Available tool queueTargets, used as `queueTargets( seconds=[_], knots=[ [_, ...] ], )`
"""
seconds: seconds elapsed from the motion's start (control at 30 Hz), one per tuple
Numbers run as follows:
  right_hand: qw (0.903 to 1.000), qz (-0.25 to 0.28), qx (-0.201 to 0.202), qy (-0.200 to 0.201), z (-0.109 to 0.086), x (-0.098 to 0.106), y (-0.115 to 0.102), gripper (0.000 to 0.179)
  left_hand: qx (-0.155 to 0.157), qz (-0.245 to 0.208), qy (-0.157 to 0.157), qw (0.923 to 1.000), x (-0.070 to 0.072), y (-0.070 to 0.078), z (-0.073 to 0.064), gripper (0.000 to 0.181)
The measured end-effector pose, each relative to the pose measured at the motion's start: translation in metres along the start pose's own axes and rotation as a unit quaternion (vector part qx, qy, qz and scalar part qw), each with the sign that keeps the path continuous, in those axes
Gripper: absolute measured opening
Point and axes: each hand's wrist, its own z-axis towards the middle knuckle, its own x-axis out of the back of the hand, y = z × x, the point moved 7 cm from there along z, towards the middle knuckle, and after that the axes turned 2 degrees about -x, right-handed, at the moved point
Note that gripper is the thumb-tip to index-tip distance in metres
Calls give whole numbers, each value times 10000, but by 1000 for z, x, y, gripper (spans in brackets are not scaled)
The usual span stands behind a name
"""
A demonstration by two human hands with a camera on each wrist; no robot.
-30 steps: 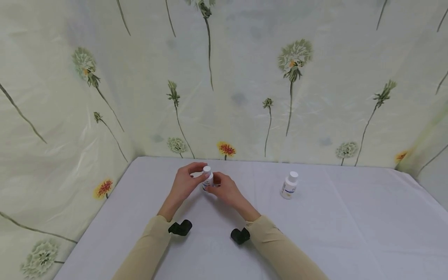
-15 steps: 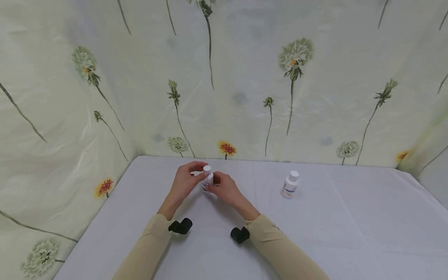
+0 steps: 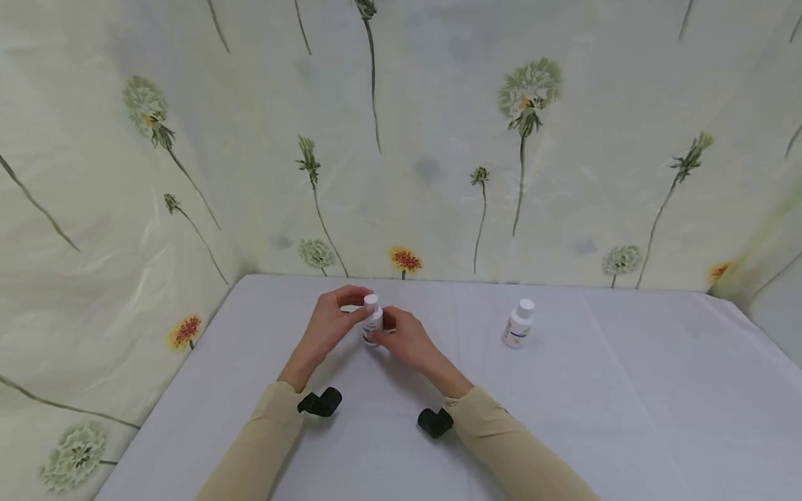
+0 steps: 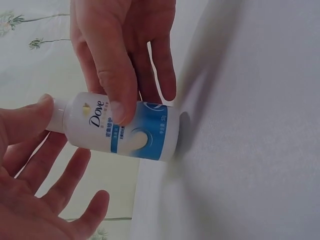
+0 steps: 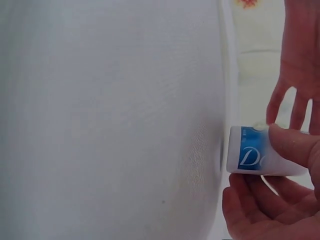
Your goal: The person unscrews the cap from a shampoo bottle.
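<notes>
Hardly anything has moved beyond a slight shift of the head view: the left hand [image 3: 328, 323] still pinches the cap [image 4: 58, 118] and the right hand [image 3: 410, 342] grips the body of the white bottle [image 4: 134, 139], upright near the back edge of the table [image 3: 564, 417], left of its middle. Only the wrist views show its blue label [image 4: 162, 132] legibly, reading "Dove" on the left; only the head view shows the second bottle [image 3: 517, 327], standing further right.
</notes>
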Motion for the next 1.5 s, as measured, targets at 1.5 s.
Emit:
queueTargets(
  seconds=[1.5],
  knots=[
    [9989, 117, 392, 231, -35, 30, -2, 33, -263, -369, -343, 9984, -23, 28, -8, 23]
  ],
)
